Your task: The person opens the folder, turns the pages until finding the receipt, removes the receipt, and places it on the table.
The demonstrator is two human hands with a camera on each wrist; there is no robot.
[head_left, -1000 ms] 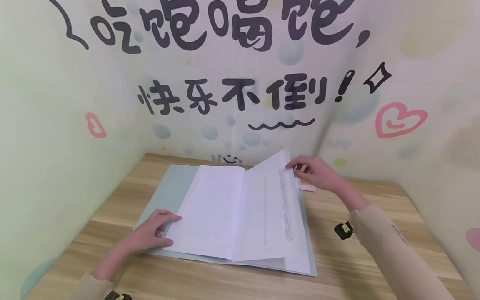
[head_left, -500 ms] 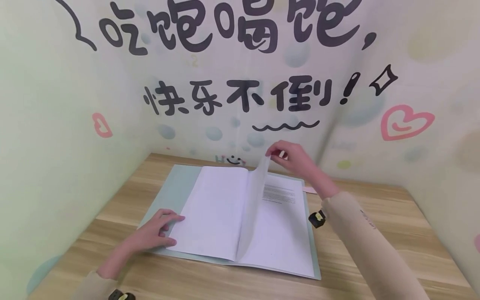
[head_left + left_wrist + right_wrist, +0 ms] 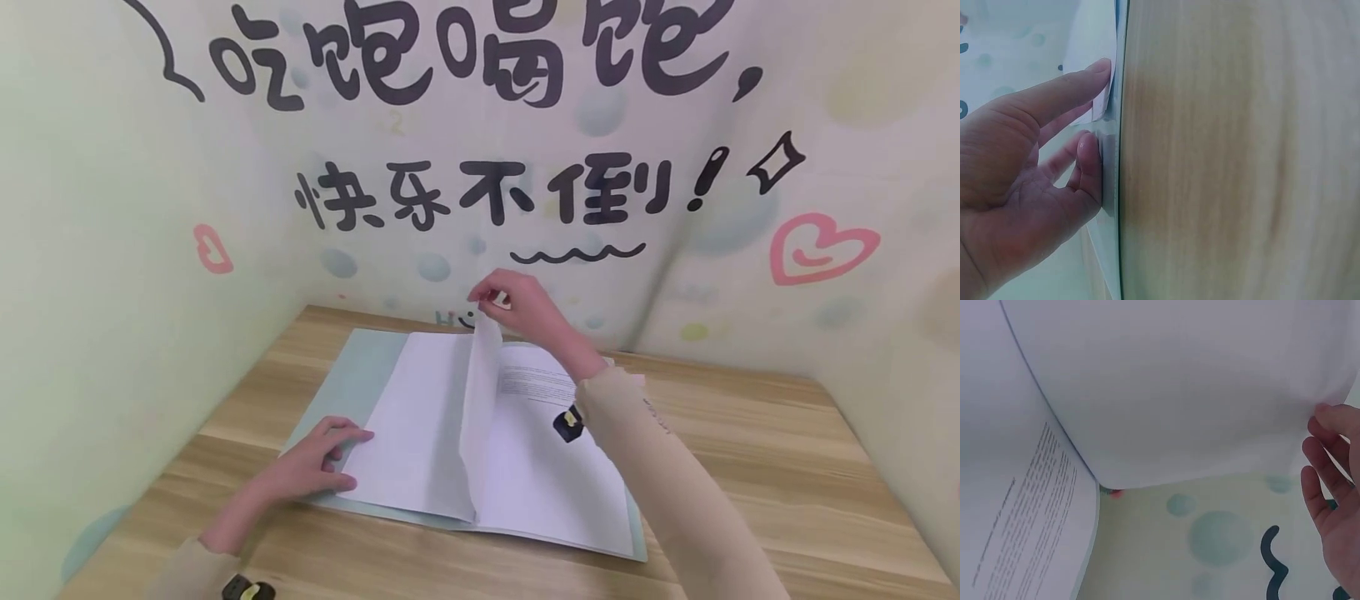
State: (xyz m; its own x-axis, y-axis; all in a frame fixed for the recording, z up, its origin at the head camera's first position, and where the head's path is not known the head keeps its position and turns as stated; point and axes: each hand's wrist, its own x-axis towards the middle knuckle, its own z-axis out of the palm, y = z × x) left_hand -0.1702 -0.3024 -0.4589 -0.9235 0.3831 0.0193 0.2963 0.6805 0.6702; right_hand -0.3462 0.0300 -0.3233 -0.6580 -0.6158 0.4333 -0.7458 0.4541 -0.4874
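Note:
A pale-blue-covered booklet [image 3: 369,354] lies spread on the wooden table. My right hand [image 3: 517,304] pinches the top corner of a white page [image 3: 480,417], which stands nearly upright along the middle fold and leans a little left. In the right wrist view the thumb and index finger hold this page's edge [image 3: 1197,400]. The white left-hand page [image 3: 420,417] lies flat, with my left hand [image 3: 311,462] resting at its lower left edge, fingers relaxed on page and cover. Short lines of print show near the top of the right-hand page [image 3: 551,467].
A wood-grain table [image 3: 750,467] extends around the booklet. Walls with black lettering and pink hearts [image 3: 821,248] close off the back and sides. A pink tab [image 3: 638,380] sticks out at the booklet's upper right. Small black devices [image 3: 568,423] sit at both wrists.
My right hand has carried the page from the right side up and leftward past the fold, uncovering the printed page beneath. The left hand stays in place on the booklet.

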